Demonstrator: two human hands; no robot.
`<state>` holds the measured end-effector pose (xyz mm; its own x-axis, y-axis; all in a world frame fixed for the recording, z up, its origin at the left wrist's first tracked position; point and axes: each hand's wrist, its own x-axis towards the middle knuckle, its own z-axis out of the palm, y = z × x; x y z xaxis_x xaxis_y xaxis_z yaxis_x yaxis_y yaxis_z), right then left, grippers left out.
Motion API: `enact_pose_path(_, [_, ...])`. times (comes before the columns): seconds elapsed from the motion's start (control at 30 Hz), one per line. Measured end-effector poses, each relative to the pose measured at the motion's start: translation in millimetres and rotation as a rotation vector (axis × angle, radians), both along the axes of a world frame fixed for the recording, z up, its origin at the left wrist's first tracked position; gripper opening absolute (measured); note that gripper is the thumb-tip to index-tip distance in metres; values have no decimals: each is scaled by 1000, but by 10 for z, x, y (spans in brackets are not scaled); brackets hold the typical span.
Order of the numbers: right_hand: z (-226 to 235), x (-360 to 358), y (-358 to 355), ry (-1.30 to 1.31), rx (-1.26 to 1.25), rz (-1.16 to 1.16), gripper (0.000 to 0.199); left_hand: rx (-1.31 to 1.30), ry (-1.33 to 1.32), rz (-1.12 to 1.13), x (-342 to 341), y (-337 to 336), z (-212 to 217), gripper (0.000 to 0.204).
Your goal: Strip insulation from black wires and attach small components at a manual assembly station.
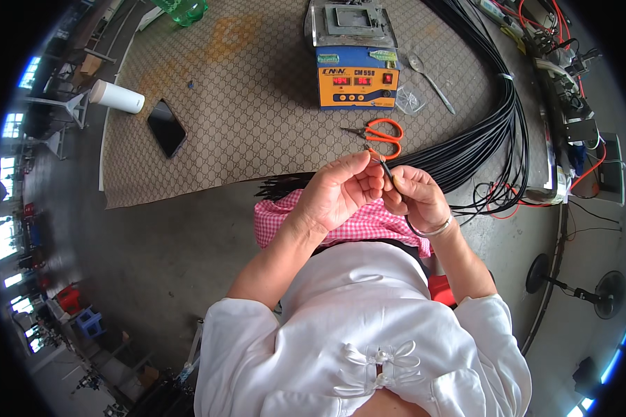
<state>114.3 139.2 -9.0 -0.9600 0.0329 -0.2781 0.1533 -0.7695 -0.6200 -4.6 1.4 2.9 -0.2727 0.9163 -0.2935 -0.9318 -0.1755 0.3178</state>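
Observation:
My right hand (420,194) pinches a thin black cable (387,171) just below its end, thumb against curled fingers. The rest of that cable bends down by my right wrist. At the cable's tip, the thumb and fingers of my left hand (341,186) are closed on its fine wire ends, which are mostly hidden. Just beyond my hands, at the table's near edge, lie small scissors (399,132) with orange handles, their blades pointing left. A large bundle of black cables (459,149) runs under and past my right hand, its near ends over my lap.
A blue and orange heating unit (358,85) with a metal top stands on the patterned table (243,132). Right of it are a spoon (432,85) and a clear plastic bag (410,101). To the left are a phone (167,129), a white tumbler (117,96) and a green bottle (183,10).

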Motion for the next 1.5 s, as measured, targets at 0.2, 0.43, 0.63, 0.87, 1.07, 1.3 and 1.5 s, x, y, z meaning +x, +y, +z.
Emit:
enact_pose_path(0.2, [-8,-5,-23,2,21,-36,15,75,54,29,33,-8,-80,19])
enact_pose_path(0.43, [-42,-2,-20,-1,11,-44,15,46,102,33,38,-3,-87,19])
enact_pose_path(0.63, [-33,-7,-19,-8,0,-43,15,52,95,77,57,-5,-105,18])
enact_pose_path(0.87, [-52,-7,-24,-3,26,-57,14,67,109,85,55,-4,-96,16])
enact_pose_path(1.07, [-65,-16,-26,4,32,-67,14,31,110,87,48,-6,-108,15])
enact_pose_path(1.3, [-3,-35,88,-45,113,-128,13,-1,71,73,15,48,-147,21])
enact_pose_path(1.5, [-66,-211,863,-230,922,-408,14,-97,37,67,-10,17,-233,19])
